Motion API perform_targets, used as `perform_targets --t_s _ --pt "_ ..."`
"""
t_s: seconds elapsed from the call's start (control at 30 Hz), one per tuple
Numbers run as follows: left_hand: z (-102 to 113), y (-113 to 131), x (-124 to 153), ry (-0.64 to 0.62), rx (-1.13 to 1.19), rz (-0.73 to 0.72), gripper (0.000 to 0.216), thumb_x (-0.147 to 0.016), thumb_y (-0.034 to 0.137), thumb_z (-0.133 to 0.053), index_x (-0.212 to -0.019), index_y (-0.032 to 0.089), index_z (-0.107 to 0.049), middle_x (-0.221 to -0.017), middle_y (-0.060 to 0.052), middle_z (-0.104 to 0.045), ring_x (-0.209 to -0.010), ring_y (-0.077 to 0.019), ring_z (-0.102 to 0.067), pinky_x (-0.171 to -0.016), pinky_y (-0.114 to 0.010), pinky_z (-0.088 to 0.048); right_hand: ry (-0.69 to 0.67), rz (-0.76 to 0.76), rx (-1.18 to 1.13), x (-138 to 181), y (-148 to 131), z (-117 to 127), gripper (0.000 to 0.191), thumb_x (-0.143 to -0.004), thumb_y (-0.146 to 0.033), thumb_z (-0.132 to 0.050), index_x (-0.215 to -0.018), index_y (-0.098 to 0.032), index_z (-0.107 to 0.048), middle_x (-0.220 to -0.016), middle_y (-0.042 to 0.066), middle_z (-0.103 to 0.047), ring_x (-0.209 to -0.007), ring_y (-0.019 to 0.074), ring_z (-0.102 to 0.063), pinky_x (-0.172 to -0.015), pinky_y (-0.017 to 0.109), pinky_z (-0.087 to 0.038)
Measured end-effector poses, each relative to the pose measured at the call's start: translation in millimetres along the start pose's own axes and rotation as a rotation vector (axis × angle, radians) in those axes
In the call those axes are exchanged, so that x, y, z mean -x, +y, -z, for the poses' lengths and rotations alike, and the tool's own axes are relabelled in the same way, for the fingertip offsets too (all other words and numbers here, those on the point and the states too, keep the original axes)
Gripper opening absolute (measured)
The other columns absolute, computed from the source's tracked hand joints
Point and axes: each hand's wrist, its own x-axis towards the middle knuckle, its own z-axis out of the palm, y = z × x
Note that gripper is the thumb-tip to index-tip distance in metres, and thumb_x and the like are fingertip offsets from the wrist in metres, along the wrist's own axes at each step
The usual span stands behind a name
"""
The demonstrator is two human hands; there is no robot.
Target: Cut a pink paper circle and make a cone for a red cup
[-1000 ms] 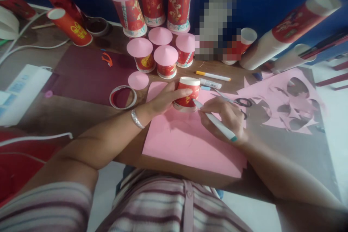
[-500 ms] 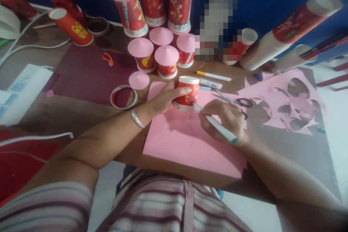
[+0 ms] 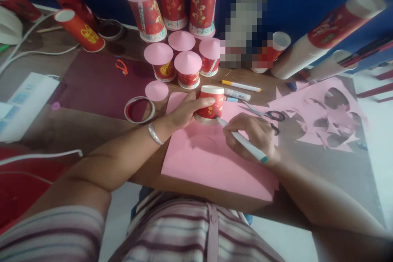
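Observation:
A red paper cup [image 3: 211, 106] with gold print and white bands stands over the pink paper sheet [image 3: 190, 163]. My left hand [image 3: 188, 110] is closed around the cup's left side, thumb across its front. A white marker with a green end [image 3: 247, 145] is pinched in my right hand [image 3: 250, 133]. The marker's tip is at the cup's lower right edge; whether it touches I cannot tell. A faint round outline shows on the pink sheet below the cup. Scissors [image 3: 267, 114] lie just beyond my right hand.
Behind stand several red cups with pink cone roofs [image 3: 188, 63]. A roll of tape [image 3: 139, 109] and a pink cone [image 3: 156, 90] are at left. A yellow-capped marker [image 3: 241, 86] and a glue stick [image 3: 237, 93] lie behind the cup. Cut pink scraps [image 3: 316, 110] spread at right.
The marker's tip has shifted very slightly down and left along the cup's lower edge. The cup has moved barely to the left; both hands keep their holds.

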Motion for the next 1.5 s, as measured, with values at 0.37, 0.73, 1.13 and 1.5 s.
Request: perform_targets --t_s 0.37,0.73,1.13,1.5 --pt "-1.1 2.1 1.2 -0.005 0.006 0.041 0.038 -0.088 0.04 -0.077 -0.115 0.015 -0.071 -0.11 -0.012 -0.078 -0.087 -0.0215 -0.076 -0.078 -0.033 -0.064 0.036 -0.027 0.042 0.4 3.8 1.9 0.023 -0.086 -0.003 -0.067 -0.093 -0.024 -0.061 -0.072 -0.001 -0.07 -0.059 0.016 -0.069 -0.053 0.027 -0.055" --pt "0.1 1.7 1.5 -0.007 0.023 0.046 0.039 -0.088 0.04 -0.076 -0.116 0.014 -0.07 -0.109 -0.012 -0.077 -0.085 -0.0219 -0.076 -0.078 -0.035 -0.065 0.031 -0.033 0.052 0.1 2.7 2.5 0.024 -0.085 -0.003 -0.066 -0.093 -0.024 -0.06 -0.071 -0.001 -0.07 -0.057 0.0154 -0.068 -0.05 0.027 -0.053" --pt "0.0 0.1 -0.6 -0.001 0.012 0.003 0.035 -0.088 0.042 -0.075 -0.109 0.014 -0.074 -0.102 -0.011 -0.078 -0.084 -0.0209 -0.075 -0.079 -0.033 -0.062 0.005 -0.045 0.015 3.0 -3.4 -1.7 0.025 -0.087 -0.002 -0.065 -0.092 -0.026 -0.058 -0.071 -0.003 -0.068 -0.058 0.0142 -0.066 -0.051 0.027 -0.053" --pt "-0.2 0.8 -0.6 -0.034 0.022 -0.013 0.035 -0.09 0.041 -0.074 -0.112 0.014 -0.073 -0.096 -0.01 -0.077 -0.081 -0.0222 -0.075 -0.075 -0.035 -0.063 0.019 -0.03 0.003 3.2 -4.1 -2.2 0.026 -0.086 -0.001 -0.066 -0.092 -0.025 -0.057 -0.071 -0.003 -0.067 -0.058 0.0142 -0.066 -0.052 0.027 -0.053"
